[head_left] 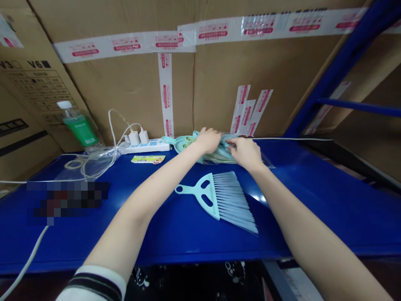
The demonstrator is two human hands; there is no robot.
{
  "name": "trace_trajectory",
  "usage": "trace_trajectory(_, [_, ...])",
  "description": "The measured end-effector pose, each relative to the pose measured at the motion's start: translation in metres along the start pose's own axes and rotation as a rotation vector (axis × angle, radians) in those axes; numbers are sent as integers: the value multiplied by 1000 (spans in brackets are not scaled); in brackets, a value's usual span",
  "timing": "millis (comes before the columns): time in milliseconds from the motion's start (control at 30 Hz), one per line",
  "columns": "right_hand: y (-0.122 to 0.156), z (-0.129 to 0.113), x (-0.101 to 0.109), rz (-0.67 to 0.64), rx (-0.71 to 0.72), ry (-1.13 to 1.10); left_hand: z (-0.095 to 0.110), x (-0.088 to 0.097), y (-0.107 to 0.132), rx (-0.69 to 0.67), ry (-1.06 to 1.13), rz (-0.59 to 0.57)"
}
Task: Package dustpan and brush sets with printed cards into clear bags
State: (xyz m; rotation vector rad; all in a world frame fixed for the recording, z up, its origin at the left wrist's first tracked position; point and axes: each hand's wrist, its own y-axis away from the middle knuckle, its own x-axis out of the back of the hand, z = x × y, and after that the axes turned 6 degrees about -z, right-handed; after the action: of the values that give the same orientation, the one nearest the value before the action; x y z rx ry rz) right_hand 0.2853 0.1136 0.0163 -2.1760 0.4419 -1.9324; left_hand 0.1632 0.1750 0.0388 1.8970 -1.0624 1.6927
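At the back of the blue surface, both my hands are on a clear plastic bag (pixel 219 158) with light-blue items showing through it. My left hand (pixel 209 140) is closed over the bag's left part, its fingertips mostly hidden. My right hand (pixel 248 153) pinches the bag on the right, thumb and fingers together. A light-blue plastic piece with a handle (pixel 180 144), perhaps a dustpan, sticks out left of my left hand. Nearer me, between my forearms, a light-blue hand brush (pixel 216 196) lies flat, its handle pointing left and its grey-blue bristles right.
A white power strip (pixel 150 145) with plugs and cables stands at the back left. Near it lie a small yellow-green packet (pixel 148 159) and a bottle of green liquid (pixel 79 127). Cardboard (pixel 125 88) walls the back; a blue metal frame (pixel 332 62) rises at right.
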Motion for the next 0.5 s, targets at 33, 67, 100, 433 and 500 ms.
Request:
trace_trajectory(33, [1, -1, 2, -1, -7, -1, 0, 0, -5, -2, 5, -23])
trace_trajectory(67, [2, -3, 4, -4, -13, -2, -1, 0, -10, -7, 9, -45])
trace_trajectory(100, [3, -4, 6, -11, -20, -4, -2, 1, -14, -17, 15, -65])
trace_trajectory(433, [5, -4, 25, 138, -42, -360, -12, 16, 38, -43, 47, 51])
trace_trajectory(500, [5, -4, 24, 130, -24, -390, -18, 20, 66, -41, 58, 91])
